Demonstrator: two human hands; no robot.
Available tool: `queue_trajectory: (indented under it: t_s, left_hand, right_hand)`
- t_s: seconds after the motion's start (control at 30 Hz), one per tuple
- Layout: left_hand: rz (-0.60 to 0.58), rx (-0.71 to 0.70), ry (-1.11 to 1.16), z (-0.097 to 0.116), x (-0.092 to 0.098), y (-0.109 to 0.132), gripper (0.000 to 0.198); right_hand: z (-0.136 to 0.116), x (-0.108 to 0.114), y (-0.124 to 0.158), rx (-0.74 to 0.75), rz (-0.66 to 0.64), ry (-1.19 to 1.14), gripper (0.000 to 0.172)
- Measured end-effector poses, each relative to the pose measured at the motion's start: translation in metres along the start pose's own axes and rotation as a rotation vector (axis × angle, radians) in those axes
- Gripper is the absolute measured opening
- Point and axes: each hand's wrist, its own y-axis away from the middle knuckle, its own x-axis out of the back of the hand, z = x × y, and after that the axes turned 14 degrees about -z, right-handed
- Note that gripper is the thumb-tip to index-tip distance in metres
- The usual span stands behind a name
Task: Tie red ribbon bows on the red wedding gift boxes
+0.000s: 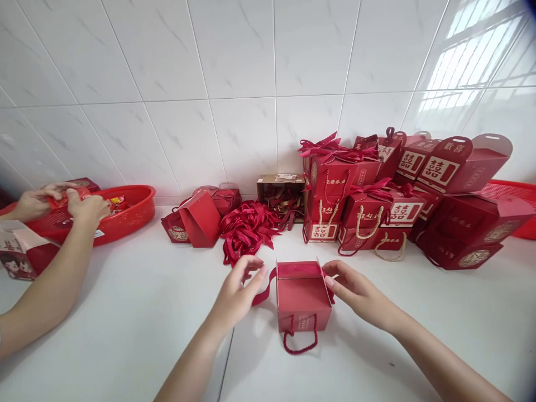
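Note:
A small red gift box (304, 298) stands in front of me, its side flaps upright and a twisted cord handle (300, 350) hanging at its front. A dark red ribbon (265, 295) runs through the top and comes out on both sides. My left hand (234, 290) is left of the box beside the ribbon, thumb and fingers curved but apart. At the right flap, my right hand (355, 287) has its thumb and fingers closed on the ribbon, touching the box edge; part of that grip is hidden.
Loose red ribbons (247, 226) lie behind the box, near a cardboard box (281, 180) of ribbon. Stacked red gift boxes (360, 206) stand at right against the tiled wall. At left, another person's hands (86, 206) work over a red plastic basket (138, 209).

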Motion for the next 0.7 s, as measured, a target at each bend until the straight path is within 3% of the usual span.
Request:
queue_trajectory:
  t_s: [0.1,0.43,0.7]
  left_hand:
    - [-0.145,-0.042,0.161,0.012,-0.014,-0.007,0.025]
    - [-0.331,0.112,0.472,0.011,-0.014,-0.017,0.022]
    - [-0.311,0.193,0.39,0.019,-0.014,-0.018,0.024]
  right_hand:
    - [0.007,0.002,-0.007,0.002,-0.042,-0.18,0.038]
    - [0.003,0.007,-0.012,0.058,-0.192,-0.628,0.026]
    - [-0.008,0.005,-0.018,-0.031,-0.166,-0.467,0.038]
